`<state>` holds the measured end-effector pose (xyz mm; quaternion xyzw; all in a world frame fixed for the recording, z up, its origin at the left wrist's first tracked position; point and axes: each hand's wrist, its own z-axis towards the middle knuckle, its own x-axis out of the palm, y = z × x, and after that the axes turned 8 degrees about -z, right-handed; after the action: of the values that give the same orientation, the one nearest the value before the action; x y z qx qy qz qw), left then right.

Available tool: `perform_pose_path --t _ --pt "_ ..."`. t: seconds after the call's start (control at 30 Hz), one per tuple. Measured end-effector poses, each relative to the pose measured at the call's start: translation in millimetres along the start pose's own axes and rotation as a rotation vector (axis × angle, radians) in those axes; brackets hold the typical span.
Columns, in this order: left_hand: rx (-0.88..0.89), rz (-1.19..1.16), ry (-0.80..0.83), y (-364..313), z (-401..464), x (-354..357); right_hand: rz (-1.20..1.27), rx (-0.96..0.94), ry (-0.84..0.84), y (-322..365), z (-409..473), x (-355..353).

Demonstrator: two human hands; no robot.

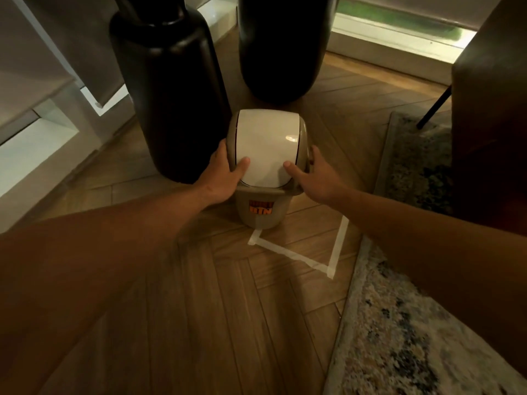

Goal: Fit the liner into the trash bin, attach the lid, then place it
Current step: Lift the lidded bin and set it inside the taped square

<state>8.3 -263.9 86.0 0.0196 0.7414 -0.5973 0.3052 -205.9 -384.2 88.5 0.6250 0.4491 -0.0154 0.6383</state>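
A small beige trash bin point(261, 216) with an orange label stands upright on the wooden floor, at the far corner of a square marked in white tape point(338, 246). Its lid point(266, 143), beige with a white swing flap, sits on top. My left hand point(225, 171) grips the lid's left side, thumb on the flap. My right hand point(315, 173) holds the lid's right side, thumb on the flap too. No liner is visible.
Two tall black vases point(168, 89) point(281, 44) stand right behind the bin. A patterned rug point(399, 332) lies at the right, with a dark chair point(490, 109) beyond it. White shelving point(42, 138) is at the left, a window sill point(393, 44) at the back.
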Motion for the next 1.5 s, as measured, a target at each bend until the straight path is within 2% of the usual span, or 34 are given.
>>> perform_pose_path --t 0.1,0.23,0.53,0.67,0.97,1.27,1.4,1.5 --pt "-0.051 -0.036 -0.067 -3.5 -2.5 14.3 -0.005 0.043 0.087 0.3 -1.5 6.7" --pt "-0.046 -0.052 -0.119 -6.5 -2.2 24.0 -0.042 0.027 0.032 -6.0 -8.0 9.2" --pt "-0.063 -0.045 0.018 -19.5 9.6 43.6 -0.067 0.085 0.014 -27.2 -15.0 -31.1" --pt "-0.06 -0.065 0.129 -31.1 13.6 53.8 -0.09 0.138 -0.029 -41.9 -21.3 -45.4" --pt "-0.076 0.17 0.256 -40.0 16.7 62.4 -0.187 0.174 -0.051 -59.8 -37.4 -69.4" --pt "-0.057 0.11 0.437 -41.7 0.8 66.0 -0.23 0.22 -0.047 -68.9 -65.3 -76.2" --pt "0.021 0.097 0.396 -38.8 -4.5 66.1 -0.279 0.154 -0.039 -66.5 -74.9 -77.8" --pt "0.12 0.174 0.311 -34.2 -9.1 61.3 -0.374 -0.023 -0.096 -57.3 -83.4 -80.6"
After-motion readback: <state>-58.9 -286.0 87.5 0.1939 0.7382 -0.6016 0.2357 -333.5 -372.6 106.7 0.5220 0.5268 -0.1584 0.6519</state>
